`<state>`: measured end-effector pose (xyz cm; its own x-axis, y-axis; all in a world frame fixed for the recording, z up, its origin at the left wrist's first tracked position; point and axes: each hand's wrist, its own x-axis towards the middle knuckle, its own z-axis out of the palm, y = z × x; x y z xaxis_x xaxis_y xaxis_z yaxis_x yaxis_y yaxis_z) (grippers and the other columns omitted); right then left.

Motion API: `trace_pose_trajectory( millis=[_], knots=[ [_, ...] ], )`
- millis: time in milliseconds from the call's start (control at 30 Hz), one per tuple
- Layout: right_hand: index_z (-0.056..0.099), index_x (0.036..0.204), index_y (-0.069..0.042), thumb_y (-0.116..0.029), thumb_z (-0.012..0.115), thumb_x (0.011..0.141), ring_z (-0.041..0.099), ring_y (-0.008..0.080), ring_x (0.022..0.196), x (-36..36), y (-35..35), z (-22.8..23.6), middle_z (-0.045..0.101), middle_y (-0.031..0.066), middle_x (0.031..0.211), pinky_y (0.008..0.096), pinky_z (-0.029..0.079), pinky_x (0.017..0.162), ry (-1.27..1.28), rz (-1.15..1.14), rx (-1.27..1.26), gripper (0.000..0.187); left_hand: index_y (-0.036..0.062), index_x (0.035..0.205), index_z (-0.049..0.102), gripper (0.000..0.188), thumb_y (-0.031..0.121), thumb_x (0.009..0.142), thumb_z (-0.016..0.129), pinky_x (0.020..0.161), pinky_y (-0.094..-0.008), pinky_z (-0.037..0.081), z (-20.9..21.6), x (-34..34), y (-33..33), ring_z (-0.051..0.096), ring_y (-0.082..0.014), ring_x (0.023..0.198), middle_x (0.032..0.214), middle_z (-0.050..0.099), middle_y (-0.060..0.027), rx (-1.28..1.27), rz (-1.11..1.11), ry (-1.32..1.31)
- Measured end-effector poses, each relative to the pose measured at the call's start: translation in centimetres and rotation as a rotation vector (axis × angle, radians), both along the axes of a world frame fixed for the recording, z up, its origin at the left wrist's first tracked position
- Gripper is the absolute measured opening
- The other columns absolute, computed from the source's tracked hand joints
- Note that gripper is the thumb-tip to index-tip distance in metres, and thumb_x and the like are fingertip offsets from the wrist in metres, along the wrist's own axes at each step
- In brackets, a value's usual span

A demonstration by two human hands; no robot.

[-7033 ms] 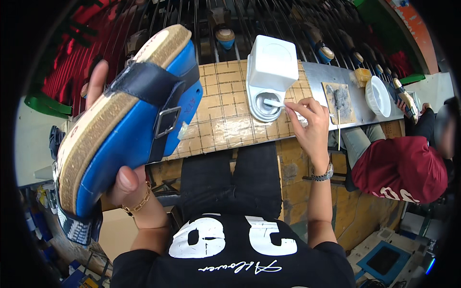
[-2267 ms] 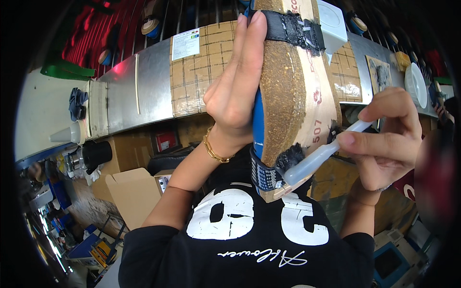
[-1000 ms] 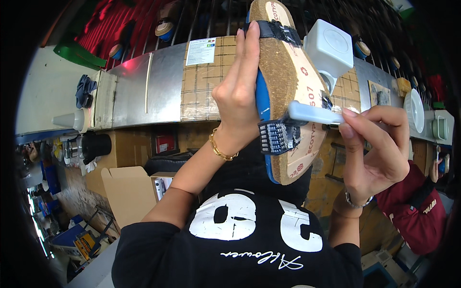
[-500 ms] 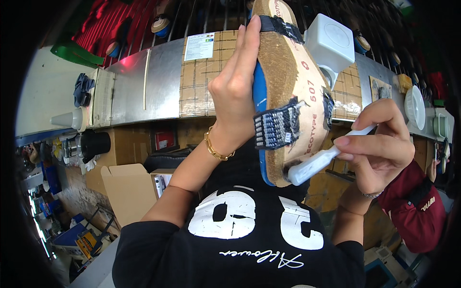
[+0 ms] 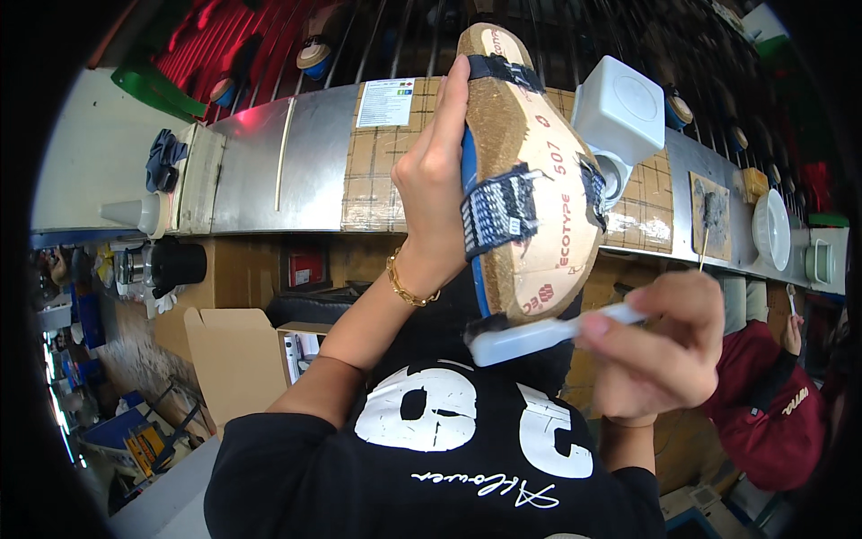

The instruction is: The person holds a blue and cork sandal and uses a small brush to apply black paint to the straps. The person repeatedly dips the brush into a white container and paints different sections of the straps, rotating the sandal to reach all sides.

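My left hand [image 5: 433, 171] grips a sandal [image 5: 561, 202] on a blue last, sole side facing up, its fingers lying along the left edge. The sole has a pale printed middle and a brown, fibrous border. A dark strap [image 5: 507, 70] crosses near its far end, and a black-and-white woven strap [image 5: 499, 214] folds over nearer to me. Between thumb and fingers, my right hand [image 5: 660, 350] pinches a white-handled brush [image 5: 530, 341]. The dark bristles are at the sandal's near end; whether they touch it I cannot tell. Motion blurs the right hand.
Behind the sandal stands a square white plastic container [image 5: 620, 108], above a cardboard-covered stretch of metal bench [image 5: 251, 180]. Farther off, more lasted shoes [image 5: 314, 58] sit on a rack of rods. On the right are a white bowl [image 5: 772, 229] and a co-worker's maroon sleeve [image 5: 763, 404].
My right hand has moved the brush left and round the sandal's near end, from its right part to the left corner. The sandal has shifted slightly left in my left hand.
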<state>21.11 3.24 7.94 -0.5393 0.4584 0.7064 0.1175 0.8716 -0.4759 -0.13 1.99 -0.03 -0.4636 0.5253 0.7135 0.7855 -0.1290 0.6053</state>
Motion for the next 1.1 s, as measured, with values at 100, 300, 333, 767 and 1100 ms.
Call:
trace_pose_trajectory(
  millis=[100, 300, 333, 767, 1100],
  knots=[
    [0.084, 0.087, -0.025, -0.005, 0.081, 0.048, 0.054, 0.0149, 0.073, -1.3, 0.3, -0.5, 0.056, -0.0011, 0.086, 0.0285, 0.038, 0.066, 0.084, -0.233, -0.028, 0.044, -0.0005, 0.147, 0.047, 0.083, 0.015, 0.075, 0.084, 0.064, -0.0311, 0.056, -0.3, -0.2, 0.3, 0.073, -0.0199, 0.071, 0.094, 0.075, -0.0168, 0.000, -0.077, -0.112],
    [0.084, 0.089, -0.026, -0.006, 0.080, 0.048, 0.054, 0.0148, 0.072, -1.0, 0.7, -0.4, 0.057, -0.0008, 0.085, 0.0288, 0.039, 0.067, 0.045, -0.046, -0.056, 0.045, 0.0036, 0.147, 0.049, 0.078, 0.009, 0.076, 0.079, 0.066, -0.0314, 0.056, -1.9, -0.8, 0.4, 0.073, -0.0182, 0.073, 0.094, 0.075, -0.0186, 0.005, -0.152, -0.241],
    [0.084, 0.089, -0.026, -0.006, 0.080, 0.049, 0.055, 0.0146, 0.073, -1.4, 0.8, -0.7, 0.057, -0.0009, 0.084, 0.0290, 0.039, 0.067, 0.058, -0.129, -0.041, 0.045, 0.0045, 0.147, 0.050, 0.077, 0.008, 0.076, 0.078, 0.068, -0.0312, 0.056, -2.2, -0.8, 0.5, 0.073, -0.0175, 0.075, 0.097, 0.075, -0.0184, 0.009, -0.185, -0.281],
    [0.084, 0.086, -0.021, -0.006, 0.082, 0.051, 0.053, 0.0124, 0.071, -0.6, 2.3, -1.1, 0.057, 0.0010, 0.083, 0.0241, 0.039, 0.061, 0.084, 0.064, -0.165, 0.038, 0.0097, 0.145, 0.055, 0.067, 0.015, 0.082, 0.078, 0.080, -0.0275, 0.058, -3.7, -1.3, 0.0, 0.073, -0.0124, 0.092, 0.120, 0.072, -0.0155, 0.020, -0.402, -0.579],
    [0.084, 0.087, -0.016, -0.004, 0.085, 0.055, 0.051, 0.0097, 0.069, -0.2, 3.6, -1.9, 0.058, 0.0013, 0.083, 0.0216, 0.036, 0.057, 0.068, 0.088, -0.309, 0.035, 0.0071, 0.146, 0.052, 0.067, 0.012, 0.084, 0.077, 0.087, -0.0249, 0.058, -2.2, -1.3, -0.7, 0.071, -0.0115, 0.100, 0.128, 0.069, -0.0097, -0.079, -0.470, -0.561]
  ],
)
